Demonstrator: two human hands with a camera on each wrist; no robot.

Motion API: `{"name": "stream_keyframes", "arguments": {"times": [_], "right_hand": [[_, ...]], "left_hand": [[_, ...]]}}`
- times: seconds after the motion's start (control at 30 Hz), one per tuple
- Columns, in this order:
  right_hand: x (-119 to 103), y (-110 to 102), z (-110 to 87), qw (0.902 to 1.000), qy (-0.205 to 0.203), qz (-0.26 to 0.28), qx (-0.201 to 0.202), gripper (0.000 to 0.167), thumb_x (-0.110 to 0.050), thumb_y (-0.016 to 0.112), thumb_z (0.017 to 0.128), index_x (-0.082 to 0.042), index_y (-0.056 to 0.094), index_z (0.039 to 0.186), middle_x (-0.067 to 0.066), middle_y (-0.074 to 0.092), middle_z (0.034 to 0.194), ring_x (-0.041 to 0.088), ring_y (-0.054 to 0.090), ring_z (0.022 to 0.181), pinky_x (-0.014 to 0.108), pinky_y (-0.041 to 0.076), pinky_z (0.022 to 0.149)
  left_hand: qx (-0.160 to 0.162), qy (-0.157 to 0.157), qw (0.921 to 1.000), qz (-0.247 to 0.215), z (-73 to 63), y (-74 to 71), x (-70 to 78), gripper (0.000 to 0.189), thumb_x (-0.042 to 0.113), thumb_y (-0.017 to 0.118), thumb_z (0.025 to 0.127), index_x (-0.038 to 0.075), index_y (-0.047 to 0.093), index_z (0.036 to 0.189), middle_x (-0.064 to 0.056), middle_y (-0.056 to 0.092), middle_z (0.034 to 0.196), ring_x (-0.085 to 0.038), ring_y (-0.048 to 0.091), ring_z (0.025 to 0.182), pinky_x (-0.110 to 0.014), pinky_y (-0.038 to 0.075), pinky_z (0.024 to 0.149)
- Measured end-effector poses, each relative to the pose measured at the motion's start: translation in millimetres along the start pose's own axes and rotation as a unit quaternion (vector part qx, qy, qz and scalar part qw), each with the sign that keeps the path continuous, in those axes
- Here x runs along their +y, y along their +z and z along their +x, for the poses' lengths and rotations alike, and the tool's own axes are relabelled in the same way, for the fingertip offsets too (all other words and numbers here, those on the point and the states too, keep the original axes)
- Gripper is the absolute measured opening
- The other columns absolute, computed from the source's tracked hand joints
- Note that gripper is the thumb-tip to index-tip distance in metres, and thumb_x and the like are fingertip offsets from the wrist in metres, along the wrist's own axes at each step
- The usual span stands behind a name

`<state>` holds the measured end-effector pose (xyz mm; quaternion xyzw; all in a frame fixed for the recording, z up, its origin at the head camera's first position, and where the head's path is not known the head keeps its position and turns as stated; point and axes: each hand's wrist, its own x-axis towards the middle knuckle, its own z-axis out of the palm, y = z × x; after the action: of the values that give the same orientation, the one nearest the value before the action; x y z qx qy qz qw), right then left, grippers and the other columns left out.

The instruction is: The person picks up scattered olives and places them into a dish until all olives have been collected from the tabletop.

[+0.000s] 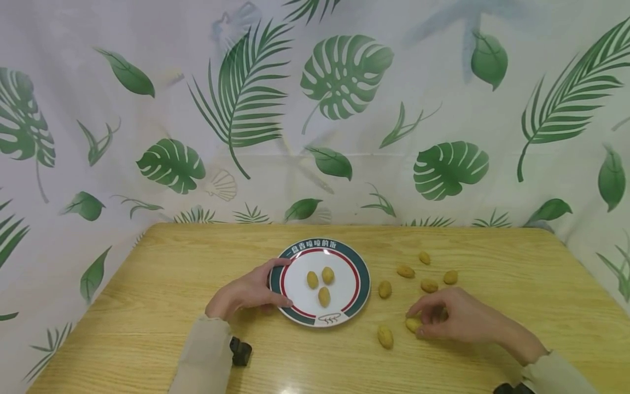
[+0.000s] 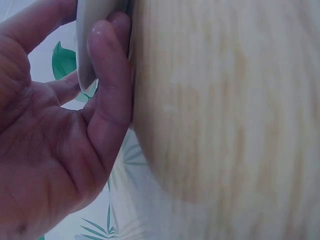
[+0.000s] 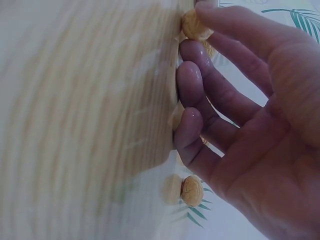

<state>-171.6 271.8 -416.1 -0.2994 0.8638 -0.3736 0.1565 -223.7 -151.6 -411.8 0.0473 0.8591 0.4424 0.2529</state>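
Your right hand [image 1: 458,317] pinches nut [image 1: 412,325] in fingers — plate [image 1: 363,279] lies leftward, nearer your left hand [image 1: 248,290], which grips it

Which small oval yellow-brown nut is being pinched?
The small oval yellow-brown nut pinched by the bare right hand; all the others in view lie ungripped.

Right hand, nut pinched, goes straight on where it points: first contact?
Likely the plate, at its right rim; the right hand might first clip either loose nut flanking that path. Depth is unclear.
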Motion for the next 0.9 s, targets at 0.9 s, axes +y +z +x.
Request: {"name": "stream_keyframes", "arguments": {"times": [0.9], "right_hand": [[-13,-2,12.9,0.9940,-0.004,-0.045,0.099,0.019,-0.023,0.076,0.092,-0.019,0.076,0.111,-0.012,0.069,0.086,-0.002,0.061,0.078,0.023,0.053,0.066]], "left_hand": [[0.001,-0.008,0.9999,-0.006,-3.1,-0.3,0.4,0.092,0.021,0.089,0.078,0.027,0.039,0.155,-0.012,0.052,0.139,-0.025,0.057,0.108,-0.030,0.053,0.074]]}}
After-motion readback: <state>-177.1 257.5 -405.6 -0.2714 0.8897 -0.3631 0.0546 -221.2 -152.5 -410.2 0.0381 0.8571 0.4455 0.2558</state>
